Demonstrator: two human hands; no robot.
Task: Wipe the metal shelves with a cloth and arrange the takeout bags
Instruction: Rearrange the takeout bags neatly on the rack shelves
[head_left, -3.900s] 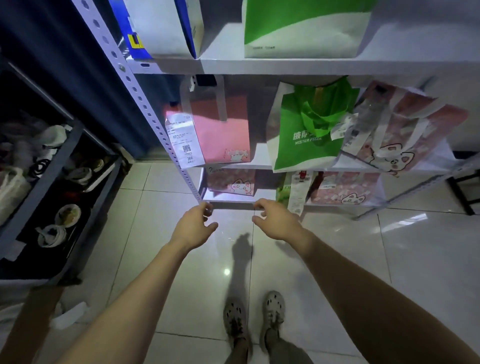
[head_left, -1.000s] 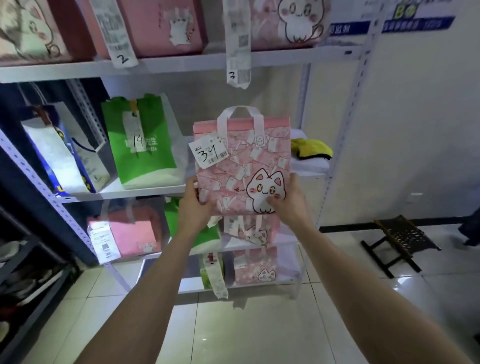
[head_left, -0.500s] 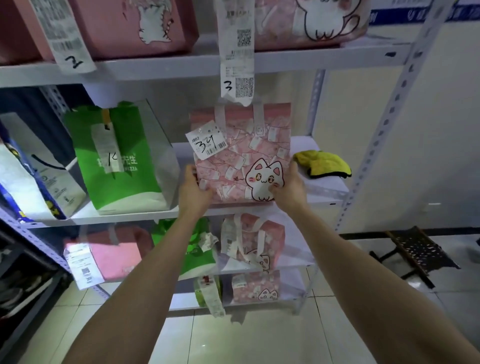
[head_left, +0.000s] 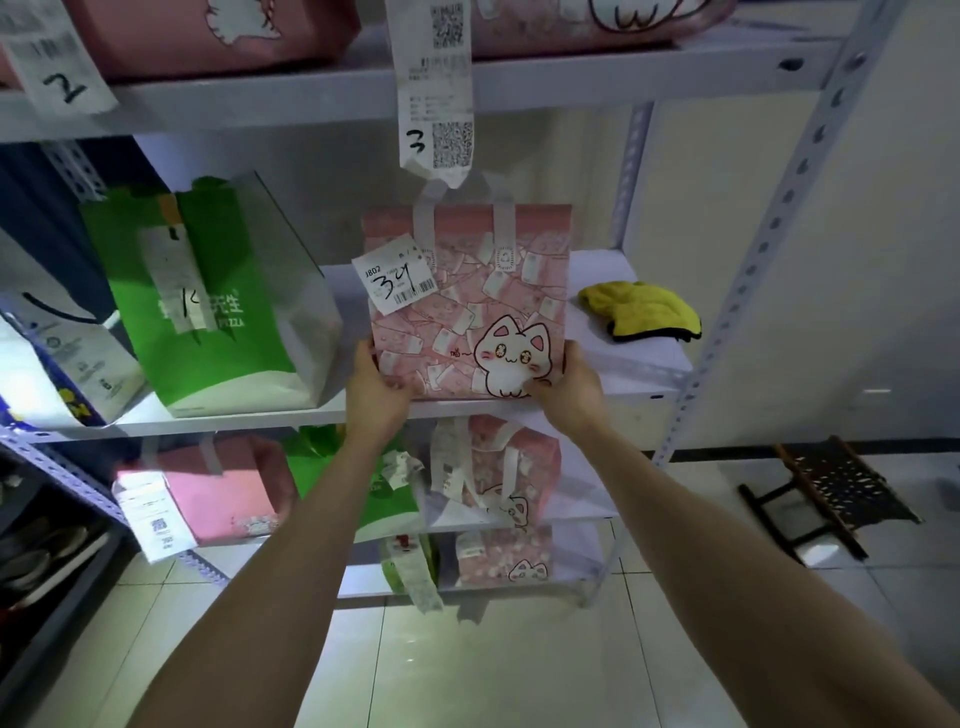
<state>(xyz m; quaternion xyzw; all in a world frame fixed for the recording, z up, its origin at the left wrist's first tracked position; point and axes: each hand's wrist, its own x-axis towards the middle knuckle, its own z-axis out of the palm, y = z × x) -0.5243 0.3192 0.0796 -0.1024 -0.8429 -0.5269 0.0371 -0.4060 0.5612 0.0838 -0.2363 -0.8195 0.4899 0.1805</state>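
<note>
On the middle shelf (head_left: 644, 376): pink bag (head_left: 467, 306) upright at the front edge, between green bag (head_left: 218, 301) and yellow cloth (head_left: 641, 312).
Left hand (head_left: 376, 387): fingers curled round the bag's lower left corner.
Right hand (head_left: 569, 389): grips the lower right corner.
Change: a second ago the bag was held in the air; now it meets the shelf.
Meaning: placing looks nearly done.

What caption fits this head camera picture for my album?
Left hand and right hand hold a pink cat bag on the shelf, between a green bag and a yellow cloth.
</note>
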